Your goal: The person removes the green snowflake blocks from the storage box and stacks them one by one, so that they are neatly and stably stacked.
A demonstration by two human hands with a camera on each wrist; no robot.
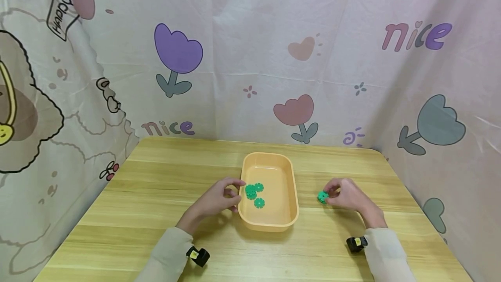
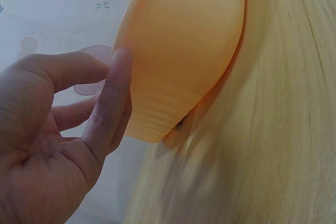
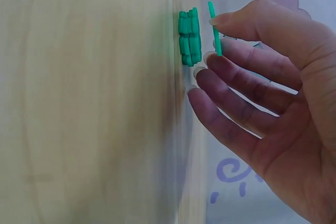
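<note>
An orange-yellow plastic tray stands on the table, with several green notched discs lying at its left side. My left hand holds the tray's left rim between curled fingers and thumb; in the left wrist view the fingertips meet the tray's outer wall. To the right of the tray, my right hand pinches one thin green notched disc by its edge. Just beside that disc, in the right wrist view, a short stack of green discs sits on the table, apart from the fingers.
The wood-grain table extends around the tray on all sides. Behind it hangs a printed cloth with flowers and words. Small black cameras are strapped at both wrists.
</note>
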